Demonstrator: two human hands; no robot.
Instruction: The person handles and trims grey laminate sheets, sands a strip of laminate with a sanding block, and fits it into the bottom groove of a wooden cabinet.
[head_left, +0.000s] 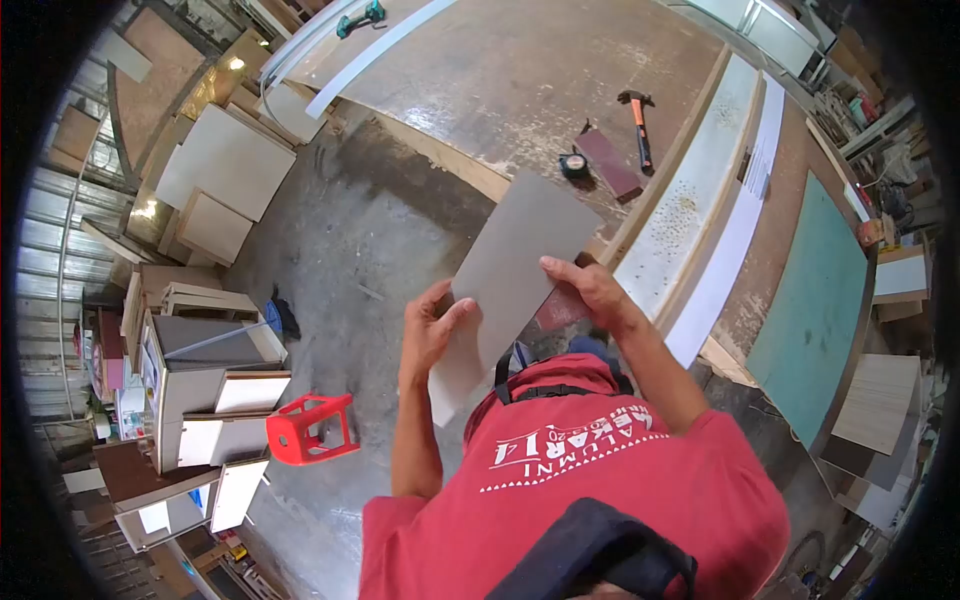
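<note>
A flat grey rectangular board (pixel 530 240) is held at a slant in front of my body, its far end over the edge of the worktable (pixel 450 90). My left hand (pixel 432 335) grips its left edge, thumb on the upper face and fingers behind. On the right edge, my right hand (pixel 592 290) holds it the same way, with its fingers mostly hidden underneath. Past the board, a tape measure (pixel 574 166) and a dark red block (pixel 610 164) lie on the table. Beside them rests a hammer (pixel 640 130) with an orange and black handle.
A red plastic stool (pixel 312 428) stands on the concrete floor at left, near stacked cabinet parts (pixel 220 400). A teal power tool (pixel 360 18) lies at the table's far left. Long white strips (pixel 735 240) and a green panel (pixel 815 310) are on the right.
</note>
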